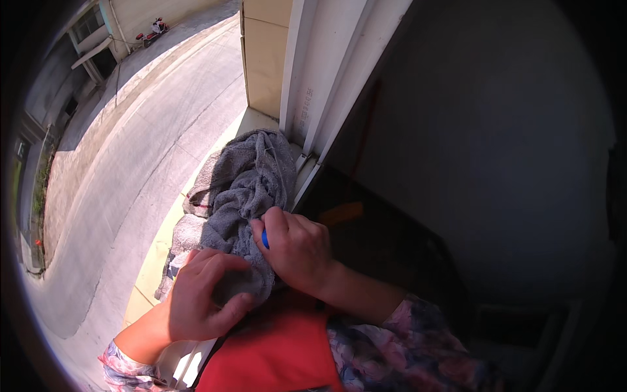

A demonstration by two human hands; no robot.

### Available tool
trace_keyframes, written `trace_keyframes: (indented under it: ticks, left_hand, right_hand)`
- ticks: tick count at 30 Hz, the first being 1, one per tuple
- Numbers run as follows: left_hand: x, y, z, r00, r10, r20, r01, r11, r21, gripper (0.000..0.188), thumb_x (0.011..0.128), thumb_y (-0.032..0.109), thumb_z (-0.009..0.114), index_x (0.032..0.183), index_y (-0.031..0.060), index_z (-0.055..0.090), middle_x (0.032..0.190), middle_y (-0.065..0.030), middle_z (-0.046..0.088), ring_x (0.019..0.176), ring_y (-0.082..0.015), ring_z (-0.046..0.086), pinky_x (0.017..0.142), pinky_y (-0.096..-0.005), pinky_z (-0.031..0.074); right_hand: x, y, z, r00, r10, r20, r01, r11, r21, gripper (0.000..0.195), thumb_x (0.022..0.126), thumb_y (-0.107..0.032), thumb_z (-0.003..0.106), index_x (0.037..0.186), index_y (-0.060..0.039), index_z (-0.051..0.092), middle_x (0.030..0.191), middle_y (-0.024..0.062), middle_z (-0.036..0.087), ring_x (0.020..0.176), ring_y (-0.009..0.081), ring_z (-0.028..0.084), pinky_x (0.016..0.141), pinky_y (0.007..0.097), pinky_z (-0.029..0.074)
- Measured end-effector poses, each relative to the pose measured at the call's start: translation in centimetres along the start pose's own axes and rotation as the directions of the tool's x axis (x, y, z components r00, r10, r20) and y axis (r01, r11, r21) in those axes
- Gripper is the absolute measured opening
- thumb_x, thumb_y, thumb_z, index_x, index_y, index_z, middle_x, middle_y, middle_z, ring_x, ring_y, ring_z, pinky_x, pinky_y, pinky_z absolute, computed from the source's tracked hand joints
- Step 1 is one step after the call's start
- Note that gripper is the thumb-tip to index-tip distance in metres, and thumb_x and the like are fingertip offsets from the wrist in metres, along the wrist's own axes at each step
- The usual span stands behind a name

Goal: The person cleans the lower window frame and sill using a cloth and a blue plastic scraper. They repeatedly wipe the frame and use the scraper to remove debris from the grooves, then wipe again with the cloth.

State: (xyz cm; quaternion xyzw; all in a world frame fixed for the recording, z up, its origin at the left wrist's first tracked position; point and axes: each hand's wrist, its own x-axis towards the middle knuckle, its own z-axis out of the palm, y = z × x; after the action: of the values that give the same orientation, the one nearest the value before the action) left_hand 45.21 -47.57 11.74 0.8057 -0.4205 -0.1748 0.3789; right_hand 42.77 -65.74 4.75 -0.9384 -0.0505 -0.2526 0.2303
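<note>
A bunched grey terry cloth (245,191) lies along the outer window sill, partly in sunlight. My left hand (208,294) is over its near end, with thumb and fingers apart and curved; a blurred grey part of the cloth shows between them, and whether they touch it is unclear. My right hand (289,242) is closed in a fist around a small blue object (265,239) at the cloth's right edge. Only a bit of the blue object shows between thumb and forefinger; the rest is hidden in the fist.
A white window frame (333,63) with sliding tracks rises beyond the cloth, beside a tan tiled wall edge (267,54). Outside and below runs a concrete road (161,127) with a parked scooter (153,32). Indoors at right it is dark, with an orange object (341,213) low down.
</note>
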Motion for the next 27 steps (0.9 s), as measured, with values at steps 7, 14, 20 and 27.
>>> trace_keyframes:
  ticks: [7,14,20,27]
  left_hand:
    - [5.2,0.4,2.9,0.979,-0.173,-0.106,0.179,0.983,0.051,0.036,0.089,0.028,0.054,0.111,0.0012,0.043,0.081,-0.0229,0.060,0.073,-0.0421,0.059,0.064,-0.0449,0.047]
    - [6.0,0.6,4.7,0.983,-0.143,-0.115,0.174,0.922,0.346,0.036,0.086,0.027,0.055,0.111,0.0031,0.044,0.083,-0.0239,0.060,0.071,-0.0418,0.060,0.061,-0.0481,0.048]
    - [7.8,1.3,4.3,0.924,-0.376,-0.075,0.369,0.819,0.439,0.026,0.084,0.021,0.054,0.103,0.0048,0.047,0.076,-0.0151,0.062,0.065,-0.0374,0.061,0.058,-0.0452,0.049]
    - [12.0,-0.9,6.1,0.980,-0.153,-0.124,0.196,0.684,0.703,0.023,0.082,0.019,0.055,0.102,0.0094,0.049,0.068,-0.0112,0.061,0.060,-0.0302,0.062,0.051,-0.0413,0.048]
  right_hand:
    - [-1.2,2.0,-0.3,0.984,0.077,0.158,-0.126,0.937,0.326,0.029,0.084,-0.016,0.058,0.107,-0.0031,0.047,0.083,0.0159,0.061,0.074,0.0339,0.062,0.063,0.0429,0.051]
    - [-2.8,4.2,-3.4,0.907,0.104,0.409,-0.376,0.638,0.672,0.054,0.081,-0.008,0.061,0.130,-0.0035,0.038,0.086,0.0139,0.062,0.072,0.0240,0.061,0.063,0.0339,0.049]
    - [-4.7,9.7,-5.3,0.847,0.242,0.474,-0.524,0.534,0.664,0.034,0.087,-0.010,0.059,0.120,-0.0029,0.050,0.078,0.0029,0.061,0.065,0.0043,0.054,0.058,0.0206,0.044]
    - [-4.9,12.6,-5.3,0.773,0.322,0.546,-0.634,0.382,0.673,0.029,0.090,-0.014,0.057,0.116,-0.0027,0.053,0.075,0.0007,0.059,0.069,0.0061,0.054,0.063,0.0216,0.044]
